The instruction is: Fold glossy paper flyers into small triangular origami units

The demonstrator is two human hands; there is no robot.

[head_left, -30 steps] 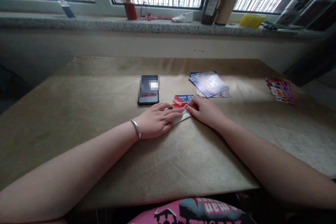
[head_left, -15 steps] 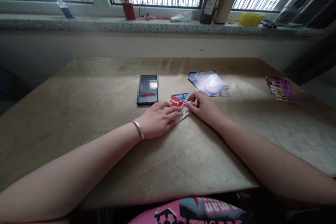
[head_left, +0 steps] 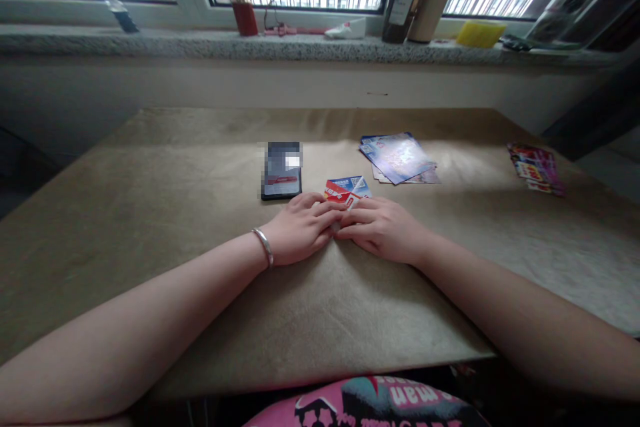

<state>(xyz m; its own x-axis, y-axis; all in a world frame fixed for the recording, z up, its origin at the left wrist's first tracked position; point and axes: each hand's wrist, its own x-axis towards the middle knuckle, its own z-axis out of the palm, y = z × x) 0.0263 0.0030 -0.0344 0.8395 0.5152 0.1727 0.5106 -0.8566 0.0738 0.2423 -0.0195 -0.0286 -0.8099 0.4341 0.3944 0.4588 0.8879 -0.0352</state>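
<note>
A folded paper leaflet (head_left: 345,188), printed red, blue and white with a QR code, lies on the table in front of me. My left hand (head_left: 303,227), with a silver bangle at the wrist, rests over its left part, palm down and fingers stretched out. From the other side my right hand (head_left: 383,227) lies on the leaflet's near right part, fingers extended flat and their tips meeting the left fingertips. Both hands cover the near portion of the paper, so its lower edge is hidden.
A phone (head_left: 283,173) lies just beyond my left hand. Several printed sheets (head_left: 397,157) are stacked farther right, and a fan of colourful folded papers (head_left: 535,170) sits at the right side of the table (head_left: 200,147). Jars and a yellow sponge (head_left: 480,34) stand on the windowsill.
My right hand has let go of the leaflet's right corner and slid toward me and left, its fingers now lying flat near the left fingertips. The left hand has stayed put.
</note>
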